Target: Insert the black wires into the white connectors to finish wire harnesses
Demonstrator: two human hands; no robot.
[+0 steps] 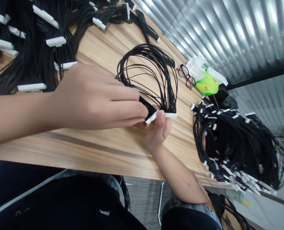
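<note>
A wire harness point(146, 51) of thin black wires curves in a loop above the wooden table point(103, 150), its two white connector ends brought together. My left hand point(101, 99) reaches across from the left, fingers closed around the wires just behind the left connector point(151, 118). From below, my right hand point(158, 129) pinches the right connector point(171, 115) between thumb and fingers, close beside the left one. My left fingertips are partly hidden behind the hand and wires.
Many black harnesses with white connectors point(56, 41) cover the table's left side. Another large pile point(237, 143) lies at the right edge. Glasses point(187, 76), a green tissue pack point(207, 85) and a corrugated metal wall point(228, 28) are at the back right.
</note>
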